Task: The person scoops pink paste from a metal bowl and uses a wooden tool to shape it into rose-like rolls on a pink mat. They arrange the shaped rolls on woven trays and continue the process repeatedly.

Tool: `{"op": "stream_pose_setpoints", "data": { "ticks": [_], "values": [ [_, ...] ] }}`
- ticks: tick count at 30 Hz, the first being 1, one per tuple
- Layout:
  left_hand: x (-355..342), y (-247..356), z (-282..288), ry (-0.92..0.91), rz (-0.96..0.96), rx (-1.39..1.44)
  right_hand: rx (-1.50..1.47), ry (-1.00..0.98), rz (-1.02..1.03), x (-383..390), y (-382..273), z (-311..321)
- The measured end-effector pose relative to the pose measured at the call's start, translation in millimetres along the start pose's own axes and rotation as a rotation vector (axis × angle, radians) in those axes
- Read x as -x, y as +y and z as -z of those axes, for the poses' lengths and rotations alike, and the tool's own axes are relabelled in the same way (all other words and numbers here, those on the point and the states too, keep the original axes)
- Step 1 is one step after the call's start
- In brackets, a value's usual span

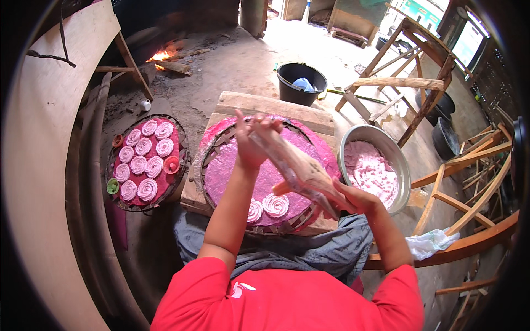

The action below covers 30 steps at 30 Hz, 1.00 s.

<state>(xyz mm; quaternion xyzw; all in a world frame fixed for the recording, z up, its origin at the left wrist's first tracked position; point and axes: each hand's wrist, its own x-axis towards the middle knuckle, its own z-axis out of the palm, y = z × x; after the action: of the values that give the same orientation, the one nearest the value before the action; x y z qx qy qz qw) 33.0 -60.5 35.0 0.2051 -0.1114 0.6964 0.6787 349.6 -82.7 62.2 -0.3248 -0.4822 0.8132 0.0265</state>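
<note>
A hand could pass low over the bare far-right part of the pink tray (pixel 316 148). The bag (pixel 301 160), slanting from the left hand (pixel 253 148) to the right hand (pixel 358 199), bars the middle. Two swirls (pixel 276 204) stand at the near edge; rightward, the basin's raised rim (pixel 407 190) obstructs, and beyond the wooden board (pixel 309 118), the black bucket (pixel 292 95).

A long, cloudy, see-through plastic bag (pixel 295 160) slants from upper left to lower right, held up above a round tray (pixel 207 192). It looks creased and narrow, with pale pink smeared inside. The tray lies flat, its dark woven rim showing around a glossy magenta sheet (pixel 229 174). At the tray's near edge sit two pale pink swirled rosettes (pixel 275 205), side by side, the left one partly hidden; most of the sheet is bare.
</note>
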Motion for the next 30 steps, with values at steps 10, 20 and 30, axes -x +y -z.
{"op": "stream_pose_setpoints", "data": {
  "ticks": [10,20,30],
  "values": [
    [-13,-53,41,0.249,-0.158,0.100,0.332,0.284,-0.288,16,-45,-15],
    [-19,-52,-9,0.571,-0.118,0.104,0.594,0.501,-0.243,34,-70,-36],
    [-13,-53,-19,0.572,-0.095,0.126,0.612,0.543,-0.267,50,-68,-43]
  ]
}}
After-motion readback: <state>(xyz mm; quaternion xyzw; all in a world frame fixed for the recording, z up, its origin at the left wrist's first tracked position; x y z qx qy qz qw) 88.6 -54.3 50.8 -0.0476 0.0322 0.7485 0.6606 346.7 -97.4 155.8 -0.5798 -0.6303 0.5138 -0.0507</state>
